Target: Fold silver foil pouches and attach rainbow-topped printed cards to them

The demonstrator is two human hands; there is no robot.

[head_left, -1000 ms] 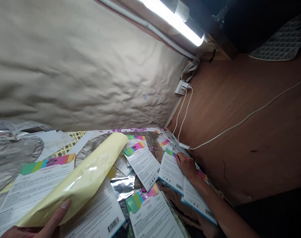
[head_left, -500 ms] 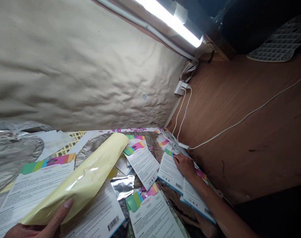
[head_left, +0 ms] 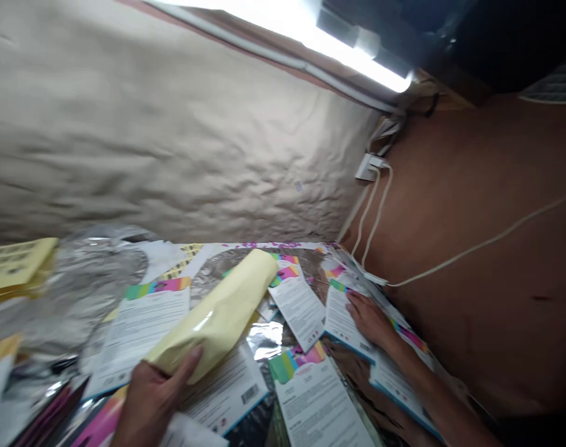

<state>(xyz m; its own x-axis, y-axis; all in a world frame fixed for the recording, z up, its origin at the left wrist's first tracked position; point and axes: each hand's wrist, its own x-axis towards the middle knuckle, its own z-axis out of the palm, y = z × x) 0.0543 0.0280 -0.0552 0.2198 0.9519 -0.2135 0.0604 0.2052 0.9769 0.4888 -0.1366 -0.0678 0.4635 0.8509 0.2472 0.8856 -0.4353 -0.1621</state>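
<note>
My left hand (head_left: 150,397) grips the near end of a curled pale yellow sheet (head_left: 222,313), thumb on top. The sheet arches over white printed cards with rainbow headers (head_left: 138,323). My right hand (head_left: 371,320) lies flat with fingers stretched on a white card (head_left: 341,316) near the wooden side wall. More of the same cards (head_left: 311,403) and crinkled silver foil (head_left: 264,338) cover the surface between both hands.
A beige paper-covered wall (head_left: 171,136) stands behind, a lit tube lamp (head_left: 357,56) above. A brown wooden panel (head_left: 488,248) closes the right side, with white cables (head_left: 473,245) and a socket (head_left: 369,167). Clear plastic (head_left: 78,279) and yellow sheets (head_left: 17,264) lie far left.
The view has swung left, so everything shifted right. My left hand has slid farther up onto the yellow sheet's end. My right hand stays flat on its card.
</note>
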